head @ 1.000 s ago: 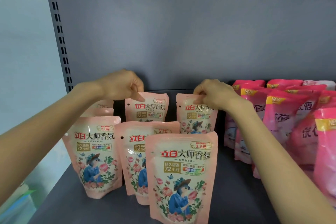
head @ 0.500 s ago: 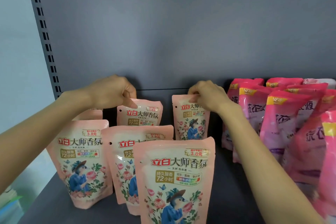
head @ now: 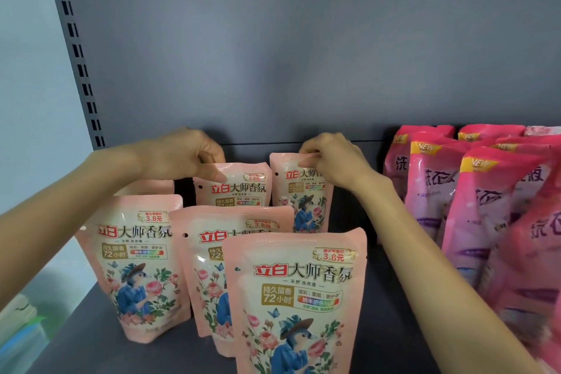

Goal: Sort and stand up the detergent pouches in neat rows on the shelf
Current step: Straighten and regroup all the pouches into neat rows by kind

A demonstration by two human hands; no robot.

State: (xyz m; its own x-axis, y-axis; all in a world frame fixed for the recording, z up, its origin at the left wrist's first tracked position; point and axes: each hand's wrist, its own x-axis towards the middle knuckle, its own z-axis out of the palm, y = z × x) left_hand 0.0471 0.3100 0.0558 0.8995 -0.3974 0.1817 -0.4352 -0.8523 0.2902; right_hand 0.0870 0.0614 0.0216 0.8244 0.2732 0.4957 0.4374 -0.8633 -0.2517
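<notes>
Back of shelf (head: pixel 379 297) | left hand (head: pixel 182 152) pinches rear-middle pouch (head: pixel 233 187) top | right hand (head: pixel 331 158) pinches rear-right pouch (head: pixel 299 197) top | advice: seat bases flat, align tops, release gently.

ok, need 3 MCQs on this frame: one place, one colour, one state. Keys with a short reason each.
1. Where do the magenta pouches stand?
A. right side of shelf
B. left side of shelf
C. on the floor

2. What colour is the shelf back panel?
A. white
B. grey
C. yellow

3. What is the right hand doing?
A. hanging free
B. lying flat on the shelf
C. pinching a pale pink pouch at its top

Answers:
A, they fill the right of the view.
B, plain grey behind everything.
C, fingers close on the top seal; the left hand holds a neighbouring pouch likewise.
</notes>
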